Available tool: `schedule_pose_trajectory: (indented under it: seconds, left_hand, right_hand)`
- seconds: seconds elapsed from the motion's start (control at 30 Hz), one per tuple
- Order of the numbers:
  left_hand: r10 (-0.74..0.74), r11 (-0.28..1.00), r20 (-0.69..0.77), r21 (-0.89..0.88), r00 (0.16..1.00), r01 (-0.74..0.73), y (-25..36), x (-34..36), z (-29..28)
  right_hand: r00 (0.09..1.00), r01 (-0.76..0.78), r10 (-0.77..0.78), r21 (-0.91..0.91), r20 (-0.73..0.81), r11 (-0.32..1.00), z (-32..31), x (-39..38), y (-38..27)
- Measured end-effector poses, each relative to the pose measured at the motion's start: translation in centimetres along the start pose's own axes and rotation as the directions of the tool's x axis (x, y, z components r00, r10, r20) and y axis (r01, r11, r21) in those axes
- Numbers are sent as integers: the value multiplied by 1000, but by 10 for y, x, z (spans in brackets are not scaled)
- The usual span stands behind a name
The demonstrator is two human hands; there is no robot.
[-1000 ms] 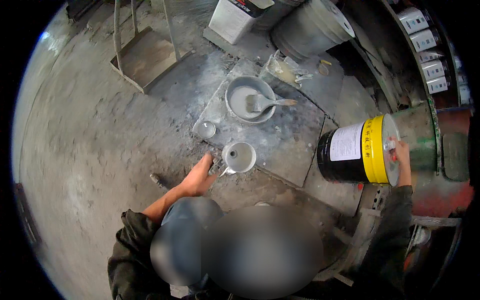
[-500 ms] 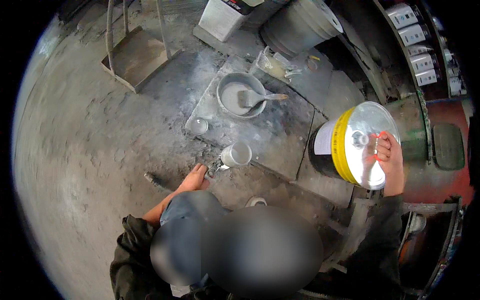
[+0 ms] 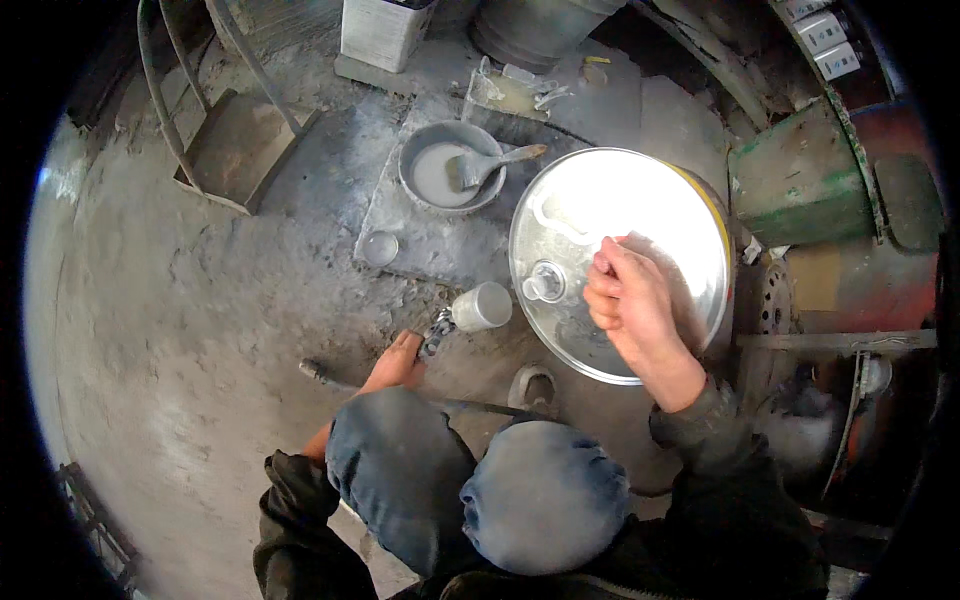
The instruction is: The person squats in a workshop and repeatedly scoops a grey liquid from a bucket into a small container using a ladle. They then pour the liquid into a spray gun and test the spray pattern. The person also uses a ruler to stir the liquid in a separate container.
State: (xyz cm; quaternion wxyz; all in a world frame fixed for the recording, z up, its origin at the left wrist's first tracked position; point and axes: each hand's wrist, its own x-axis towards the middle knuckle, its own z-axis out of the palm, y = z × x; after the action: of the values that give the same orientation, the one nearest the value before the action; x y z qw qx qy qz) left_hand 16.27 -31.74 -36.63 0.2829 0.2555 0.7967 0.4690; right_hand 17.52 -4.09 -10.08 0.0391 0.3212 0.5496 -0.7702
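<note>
My left hand [image 3: 392, 368] grips the metal body of a spray gun [image 3: 437, 330] with a translucent cup [image 3: 480, 305], held low in front of my left knee. My right hand [image 3: 635, 300] is closed over the silver lid of a large yellow-banded pail [image 3: 560, 340], apparently on its handle, mostly hidden by my fingers. A clear spout cap [image 3: 545, 281] sits left of my fingers. Beyond lie a grey bowl of pale liquid [image 3: 432, 176] with a wide brush [image 3: 480, 168] resting in it, and a small round lid [image 3: 380, 247] on a dusty slab [image 3: 400, 280].
A metal pan with upright handles [image 3: 235, 150] stands back left. A white square container [image 3: 385, 30], a drum [image 3: 540, 20] and a messy tray [image 3: 505, 95] are at the back. Shelved cans [image 3: 825, 35] and a green bin [image 3: 800, 200] are right. A hose [image 3: 340, 380] crosses the floor.
The pail has moved left and closer, from the right side to in front of my right knee, its lid turning upward. My right hand moved with it. My view has shifted.
</note>
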Motion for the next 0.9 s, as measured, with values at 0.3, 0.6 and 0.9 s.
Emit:
schedule_pose_trajectory:
  seconds: [0.3, 0.6, 0.9]
  left_hand:
    - [-7, 998, -20, 62, 1000, 8, 4, -9, 2]
    - [31, 992, -147, 125, 989, -12, -40, -32, 27]
    - [-50, 992, -110, 111, 993, 63, -26, -35, 20]
  right_hand:
    - [997, 67, -64, -91, 29, 994, 21, 8, 52]
    - [998, 59, -56, -123, 28, 991, 29, 13, 92]
    - [991, 132, -132, -217, 11, 967, 24, 27, 110]
